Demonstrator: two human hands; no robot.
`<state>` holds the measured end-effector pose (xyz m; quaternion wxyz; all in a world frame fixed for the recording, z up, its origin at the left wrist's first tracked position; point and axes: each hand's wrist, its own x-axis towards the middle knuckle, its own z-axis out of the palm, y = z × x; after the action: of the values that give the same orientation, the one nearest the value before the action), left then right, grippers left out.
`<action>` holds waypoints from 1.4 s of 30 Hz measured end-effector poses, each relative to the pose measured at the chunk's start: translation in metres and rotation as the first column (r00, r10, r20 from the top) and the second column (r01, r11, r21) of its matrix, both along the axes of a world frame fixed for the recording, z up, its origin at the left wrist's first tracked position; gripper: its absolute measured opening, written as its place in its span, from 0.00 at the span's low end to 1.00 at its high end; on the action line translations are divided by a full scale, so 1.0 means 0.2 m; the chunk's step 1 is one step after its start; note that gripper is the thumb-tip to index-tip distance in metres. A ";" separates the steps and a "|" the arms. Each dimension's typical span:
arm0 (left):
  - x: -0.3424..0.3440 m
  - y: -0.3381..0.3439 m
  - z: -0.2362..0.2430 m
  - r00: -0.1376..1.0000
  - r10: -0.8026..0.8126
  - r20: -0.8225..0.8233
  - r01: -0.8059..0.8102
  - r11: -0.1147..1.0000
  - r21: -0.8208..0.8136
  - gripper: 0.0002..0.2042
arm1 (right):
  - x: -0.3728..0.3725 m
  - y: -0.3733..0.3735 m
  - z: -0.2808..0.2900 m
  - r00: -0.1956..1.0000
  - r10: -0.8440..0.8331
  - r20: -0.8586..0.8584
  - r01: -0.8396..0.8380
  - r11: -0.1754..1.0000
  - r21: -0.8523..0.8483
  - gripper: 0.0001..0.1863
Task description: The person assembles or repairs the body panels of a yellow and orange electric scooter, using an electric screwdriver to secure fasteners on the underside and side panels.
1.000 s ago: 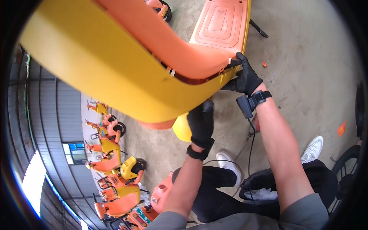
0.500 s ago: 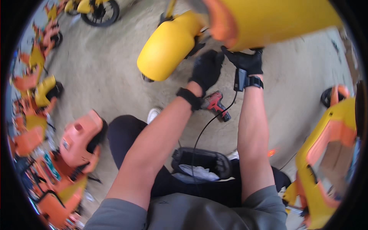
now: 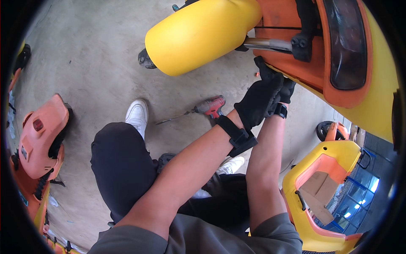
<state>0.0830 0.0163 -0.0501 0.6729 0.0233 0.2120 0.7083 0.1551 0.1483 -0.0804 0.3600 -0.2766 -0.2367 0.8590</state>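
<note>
Orange and yellow, the scooter [image 3: 344, 99] fills the upper right, its dark lamp [image 3: 347, 46] now showing. The left hand [image 3: 260, 99], one finger extended, has joined the mostly hidden right hand [image 3: 288, 89] by its edge; how open they are, or any hold, I cannot tell.

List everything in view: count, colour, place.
Large vehicle body: one, orange-yellow, upper right
Rounded cover: one, yellow, top centre
Power tool: one, red-black, central floor
Body shell: one, yellow-orange, lower right
Cardboard: count unclear, brown, within shell
Other bodywork: several, mostly orange, left edge
Fragment: one, orange, floor below cover
Floor: one, grey, beneath
Shoes: two, white, left of and below tool
Left hand: one, black-gloved, at large body's edge
Right hand: one, black-gloved, partly behind left
</note>
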 end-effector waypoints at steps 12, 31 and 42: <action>0.05 0.03 0.04 0.938 -0.138 0.317 0.023 0.940 0.341 0.20 | 0.58 -0.66 -0.01 0.916 -0.151 0.372 0.142 0.988 0.052 0.31; 0.05 0.09 0.06 0.923 -0.111 0.368 -0.021 0.942 0.335 0.20 | 0.71 -0.80 0.04 0.835 -0.194 0.514 0.179 0.981 0.079 0.31; 0.07 0.11 0.03 0.905 -0.156 0.396 -0.016 0.917 0.398 0.20 | 0.75 -0.81 0.06 0.820 -0.201 0.536 0.173 0.980 0.102 0.30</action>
<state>0.0967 0.0393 -0.0437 0.7096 0.0125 -0.0847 0.6994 0.3050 -0.0139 -0.0684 0.3672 -0.5218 -0.3214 0.6997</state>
